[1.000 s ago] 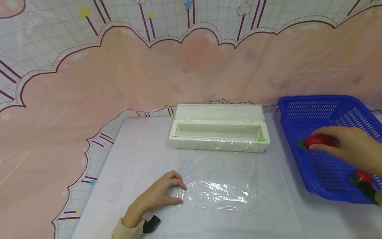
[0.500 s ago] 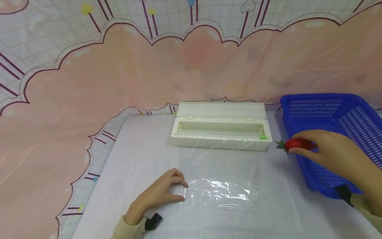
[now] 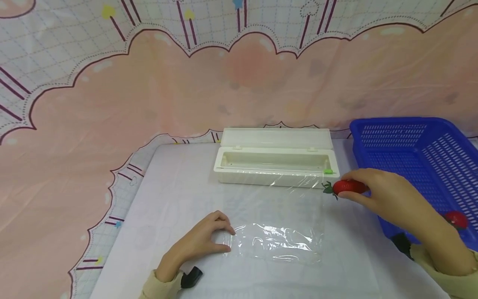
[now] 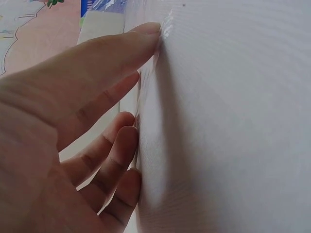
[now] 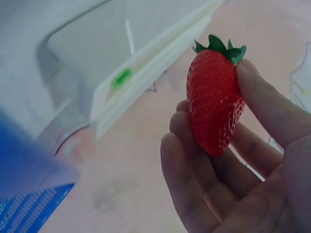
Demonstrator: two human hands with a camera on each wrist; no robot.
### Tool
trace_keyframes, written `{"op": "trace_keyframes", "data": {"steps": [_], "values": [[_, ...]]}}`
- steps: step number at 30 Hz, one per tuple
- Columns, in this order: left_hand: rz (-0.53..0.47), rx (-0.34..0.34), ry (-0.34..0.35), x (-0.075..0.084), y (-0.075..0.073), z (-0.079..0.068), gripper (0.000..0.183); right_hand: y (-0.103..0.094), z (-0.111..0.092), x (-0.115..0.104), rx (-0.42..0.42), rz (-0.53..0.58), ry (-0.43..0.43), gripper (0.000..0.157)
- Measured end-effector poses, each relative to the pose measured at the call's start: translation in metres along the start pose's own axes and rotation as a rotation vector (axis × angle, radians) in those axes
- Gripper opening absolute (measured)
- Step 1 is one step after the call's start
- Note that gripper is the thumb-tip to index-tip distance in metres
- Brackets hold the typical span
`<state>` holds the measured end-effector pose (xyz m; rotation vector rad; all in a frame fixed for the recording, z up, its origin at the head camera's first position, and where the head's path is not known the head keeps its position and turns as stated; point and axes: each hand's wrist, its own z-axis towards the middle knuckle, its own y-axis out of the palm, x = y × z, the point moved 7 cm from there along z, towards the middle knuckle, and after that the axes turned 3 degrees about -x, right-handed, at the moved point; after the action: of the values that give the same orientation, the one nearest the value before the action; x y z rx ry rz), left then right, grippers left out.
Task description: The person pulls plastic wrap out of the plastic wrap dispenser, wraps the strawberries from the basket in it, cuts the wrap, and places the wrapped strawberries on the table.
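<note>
My right hand (image 3: pixel 388 203) pinches a red strawberry (image 3: pixel 350 187) with green leaves between thumb and fingers. It is held in the air just left of the blue basket, with its leaves toward the white box. In the right wrist view the whole strawberry (image 5: pixel 214 99) shows, leaves up. My left hand (image 3: pixel 203 236) rests its thumb and fingertips on the left edge of a clear sheet of plastic wrap (image 3: pixel 276 243), thumb and fingers spread apart. The wrap runs over the front of a long white cling-film box (image 3: pixel 276 178) with its lid raised.
A blue mesh basket (image 3: pixel 388 228) stands at the right, with another strawberry (image 3: pixel 456 219) in it, partly hidden by my right forearm. A green slider (image 3: pixel 328 171) sits at the right end of the box's front edge. White paper (image 3: pixel 179 182) covers the table.
My right hand has lifted the strawberry out of the blue basket and carried it left toward the plastic wrap. The left hand has stayed on the wrap's edge.
</note>
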<state>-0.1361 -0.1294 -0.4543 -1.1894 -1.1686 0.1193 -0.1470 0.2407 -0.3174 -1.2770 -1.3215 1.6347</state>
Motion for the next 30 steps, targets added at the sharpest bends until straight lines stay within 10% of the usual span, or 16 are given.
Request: {"op": "trace_keyframes", "data": {"steps": [21,30], "values": [[0.006,0.002,-0.008,0.0,0.001,0.0,0.03,0.054,0.01,-0.054,0.02,0.205,-0.146,0.024],[0.01,0.007,0.002,0.0,0.001,0.001,0.03,0.086,0.021,-0.077,-0.107,0.26,-0.194,0.02]]}}
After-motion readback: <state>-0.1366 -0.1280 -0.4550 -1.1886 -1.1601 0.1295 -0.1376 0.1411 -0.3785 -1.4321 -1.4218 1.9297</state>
